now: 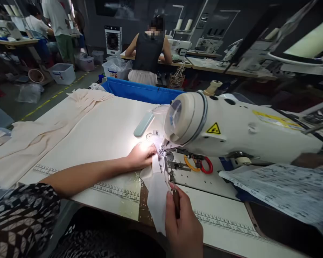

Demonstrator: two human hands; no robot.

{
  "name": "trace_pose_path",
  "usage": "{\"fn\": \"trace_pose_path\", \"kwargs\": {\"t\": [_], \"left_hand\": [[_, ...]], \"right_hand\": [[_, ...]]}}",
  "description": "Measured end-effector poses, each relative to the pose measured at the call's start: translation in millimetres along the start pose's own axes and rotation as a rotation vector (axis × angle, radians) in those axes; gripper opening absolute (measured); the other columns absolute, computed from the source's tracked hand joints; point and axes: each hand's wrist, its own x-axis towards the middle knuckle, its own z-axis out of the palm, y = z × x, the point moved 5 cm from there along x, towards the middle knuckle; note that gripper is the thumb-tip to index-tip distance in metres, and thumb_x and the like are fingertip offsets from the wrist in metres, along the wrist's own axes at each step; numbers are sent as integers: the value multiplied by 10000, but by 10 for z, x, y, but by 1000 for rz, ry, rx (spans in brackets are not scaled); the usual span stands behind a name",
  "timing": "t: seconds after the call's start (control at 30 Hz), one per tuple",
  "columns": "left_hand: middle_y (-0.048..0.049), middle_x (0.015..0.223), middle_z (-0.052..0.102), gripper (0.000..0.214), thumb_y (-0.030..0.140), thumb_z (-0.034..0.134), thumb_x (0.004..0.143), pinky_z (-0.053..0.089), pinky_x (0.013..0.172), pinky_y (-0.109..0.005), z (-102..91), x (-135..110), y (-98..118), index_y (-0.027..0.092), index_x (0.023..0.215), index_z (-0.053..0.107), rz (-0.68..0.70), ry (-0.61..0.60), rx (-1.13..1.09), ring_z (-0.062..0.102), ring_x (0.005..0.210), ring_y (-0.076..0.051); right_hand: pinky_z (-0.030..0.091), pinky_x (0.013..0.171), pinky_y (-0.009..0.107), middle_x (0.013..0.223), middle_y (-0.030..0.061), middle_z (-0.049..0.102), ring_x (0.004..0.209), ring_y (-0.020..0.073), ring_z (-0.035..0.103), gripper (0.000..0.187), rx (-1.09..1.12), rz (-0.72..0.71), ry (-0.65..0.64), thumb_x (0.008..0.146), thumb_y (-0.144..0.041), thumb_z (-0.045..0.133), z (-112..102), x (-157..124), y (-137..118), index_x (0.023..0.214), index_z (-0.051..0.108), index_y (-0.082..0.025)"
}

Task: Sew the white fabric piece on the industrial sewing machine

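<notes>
At the sewing machine [231, 125], my left hand [141, 154] has its fingers closed on white fabric [156, 195] right beside the presser foot [163, 151]. The fabric runs from the needle area down over the table's front edge. My right hand [184, 224] grips an awl [176, 200] by its brown handle, with the thin metal shaft pointing up toward the machine bed. That hand's thumb side lies against the fabric; whether it also pinches it I cannot tell. Scissors [206, 165] with red and orange handles lie under the machine arm.
Cream fabric pieces [45, 136] cover the table's left side. A pale green case [144, 124] lies behind my left hand. Printed paper [282, 193] and a dark phone-like object [280, 222] sit at the right. A blue cloth bin [142, 90] borders the far edge; a person [149, 50] sits beyond.
</notes>
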Motion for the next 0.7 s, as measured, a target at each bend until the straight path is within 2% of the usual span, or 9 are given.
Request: {"fn": "trace_pose_path", "kwargs": {"t": [0.1,0.2,0.3,0.4,0.57,0.7], "left_hand": [[-39,927,713,151,206,570,922,533,850,-311,-6,-6,-86,183,858,704,-44,17,-215,657,900,-198],[-38,910,720,120,185,598,877,537,851,-320,13,14,-134,179,826,706,-91,40,-329,658,888,-199],[-44,894,712,103,179,609,864,526,859,-330,17,32,-150,166,807,693,-96,58,-350,648,887,-201],[-42,892,706,119,201,588,878,514,871,-341,5,37,-147,171,809,680,-85,54,-364,636,877,-202],[-44,911,704,153,269,584,895,498,873,-332,-16,33,-142,185,821,688,-147,30,-419,632,899,-211],[-44,929,706,137,271,606,874,491,898,-328,-14,36,-133,188,806,692,-191,5,-460,633,910,-213]], "right_hand": [[553,595,301,992,106,765,800,264,746,465,-47,-54,37,1024,-499,411,66,93,108,1215,661,-158],[516,554,282,1003,102,768,751,241,742,428,-130,-127,77,1042,-415,375,153,184,112,1192,684,-160],[493,555,260,1070,91,764,772,218,742,383,-197,-180,67,1043,-338,387,213,255,67,1184,703,-175],[478,549,242,1047,76,771,771,195,741,360,-216,-216,55,1039,-282,394,223,300,16,1167,710,-167],[408,470,240,960,52,780,594,133,690,397,-283,-306,186,1068,-250,330,181,319,-60,1085,712,-143],[399,473,247,916,39,778,579,122,680,418,-325,-340,226,1083,-242,306,181,329,-88,1057,707,-127]]}}
